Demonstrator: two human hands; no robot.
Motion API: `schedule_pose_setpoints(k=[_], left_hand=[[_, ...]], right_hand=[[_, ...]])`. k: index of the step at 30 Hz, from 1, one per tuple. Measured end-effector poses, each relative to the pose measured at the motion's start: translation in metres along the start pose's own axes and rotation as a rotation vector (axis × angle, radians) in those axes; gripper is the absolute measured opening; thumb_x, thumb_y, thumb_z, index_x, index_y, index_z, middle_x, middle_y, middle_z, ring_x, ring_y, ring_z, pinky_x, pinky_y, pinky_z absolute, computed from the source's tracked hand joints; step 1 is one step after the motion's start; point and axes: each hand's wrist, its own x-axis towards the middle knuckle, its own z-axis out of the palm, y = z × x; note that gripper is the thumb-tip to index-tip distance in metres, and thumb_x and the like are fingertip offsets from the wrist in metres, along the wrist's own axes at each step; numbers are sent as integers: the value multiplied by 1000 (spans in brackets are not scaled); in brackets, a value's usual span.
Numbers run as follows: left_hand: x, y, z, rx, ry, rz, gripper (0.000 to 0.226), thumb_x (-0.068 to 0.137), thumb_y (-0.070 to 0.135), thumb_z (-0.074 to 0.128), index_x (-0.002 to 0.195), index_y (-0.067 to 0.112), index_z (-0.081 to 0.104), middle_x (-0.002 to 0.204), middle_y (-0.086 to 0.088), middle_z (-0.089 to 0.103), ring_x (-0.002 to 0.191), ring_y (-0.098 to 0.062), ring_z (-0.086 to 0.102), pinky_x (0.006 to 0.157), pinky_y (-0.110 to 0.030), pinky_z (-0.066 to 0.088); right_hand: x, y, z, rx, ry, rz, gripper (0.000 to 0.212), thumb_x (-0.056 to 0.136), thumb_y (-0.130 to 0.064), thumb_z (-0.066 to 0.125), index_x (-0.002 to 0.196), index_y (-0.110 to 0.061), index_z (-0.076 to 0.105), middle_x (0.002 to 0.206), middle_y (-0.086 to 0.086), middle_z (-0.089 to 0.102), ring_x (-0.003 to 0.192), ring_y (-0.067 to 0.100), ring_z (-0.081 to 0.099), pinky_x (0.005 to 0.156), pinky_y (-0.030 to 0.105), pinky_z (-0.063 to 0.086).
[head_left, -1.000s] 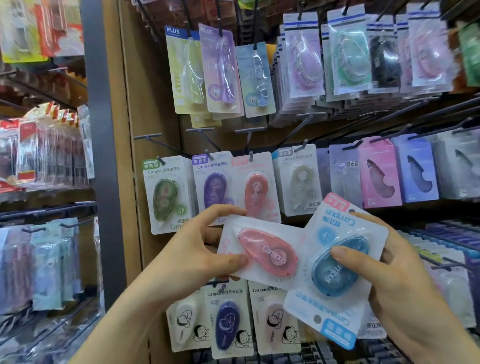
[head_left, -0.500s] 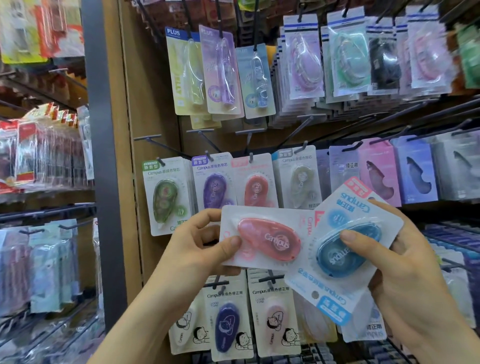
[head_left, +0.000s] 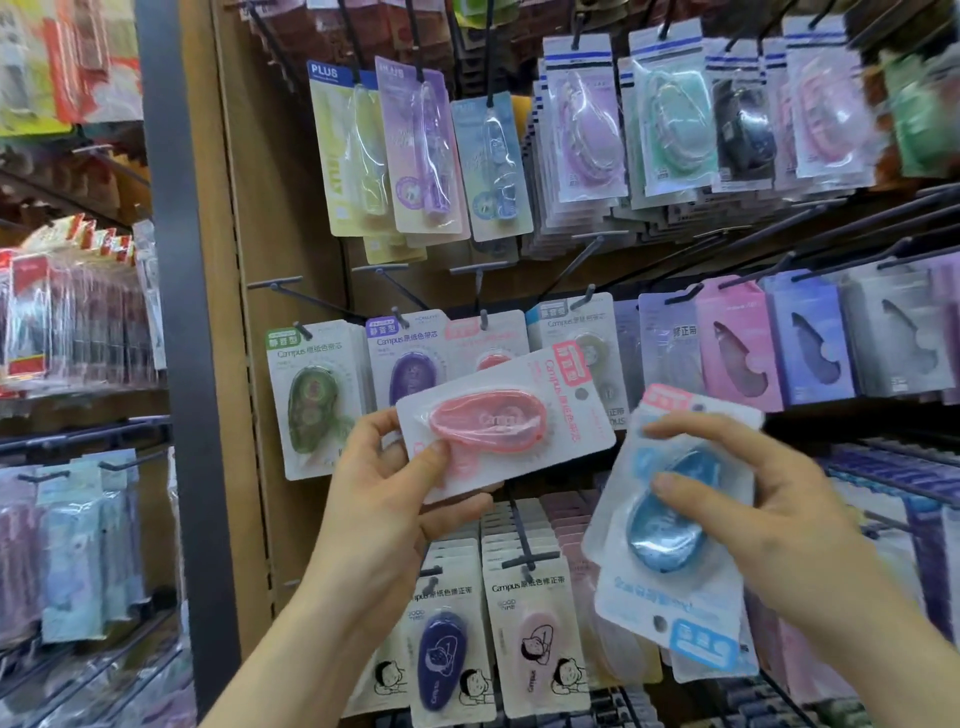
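Hands before a shop display rack (head_left: 228, 312), left hand (head_left: 384, 499) pinching pink correction tape pack (head_left: 498, 423) (tilted, lying sideways), right hand (head_left: 769, 509) gripping blue correction tape pack (head_left: 670, 519) just beside it, lower right.

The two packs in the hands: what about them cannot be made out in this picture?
Head view, blue pack: its print is blurred, and the right hand covers part of the blister.
Head view, pink pack: the left hand hides its lower left corner; the small print is too small to read.
Both backs face away from the camera.
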Motion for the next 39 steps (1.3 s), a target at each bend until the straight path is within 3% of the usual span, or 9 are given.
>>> schedule_pose_setpoints(k=[5,8,11,15,18,24,31,35,39], left_hand=[[-3,-13,15,-48,57,0,24,93,0,56,115,10,53,101,-11,71,83,-23,71,55,-31,59],[-7,-19,16,61,35,23,32,90,-3,60,112,17,50,89,-8,75,76,-21,70,62,-38,61],[-10,-22,16,185,-72,46,53,84,-10,64,112,34,57,86,-7,76,70,-21,68,63,-38,60],[-10,-20,16,260,-196,104,52,68,3,71,110,33,71,111,-9,73,96,-29,71,80,-41,60],[-9,-20,14,269,-246,96,51,65,3,74,106,33,70,104,-11,74,92,-30,72,77,-38,60],[-7,-27,17,447,-228,164,49,68,2,86,102,28,64,90,-2,72,86,-19,70,70,-29,59],[-12,-37,14,850,-166,320,41,71,45,82,103,54,57,93,21,66,86,-1,64,73,-22,53],[-11,-46,6,1171,-101,582,47,68,64,63,109,43,61,108,29,49,99,7,50,87,-6,38],[-8,-38,0,1133,47,674,44,68,55,69,107,35,63,93,25,53,84,8,53,70,-6,41]], right_hand=[[9,-2,20,115,2,47,13,72,-24,77,81,-29,69,87,7,72,74,17,67,65,29,53],[12,-5,23,191,63,51,24,63,-35,75,83,-25,65,81,9,70,69,17,67,60,30,54],[15,-6,23,203,113,39,16,72,-28,74,83,-21,64,79,0,71,69,13,68,56,27,54],[16,-5,19,179,129,44,13,82,-12,72,89,-19,64,90,3,73,75,19,70,61,34,56],[14,-5,15,179,81,25,19,81,-11,72,92,-24,64,99,6,73,86,26,72,71,40,59],[13,-8,11,134,3,-22,34,82,-1,73,95,-32,65,101,1,73,87,21,72,70,31,60],[5,-8,7,46,-75,-24,58,80,2,72,115,-39,51,96,-5,73,80,12,72,63,17,54],[2,-2,2,58,-49,56,78,78,0,75,121,-56,40,95,-6,75,80,13,73,64,19,56],[3,0,-8,65,-5,107,82,77,0,76,120,-59,40,87,-6,76,76,15,74,61,20,57]])
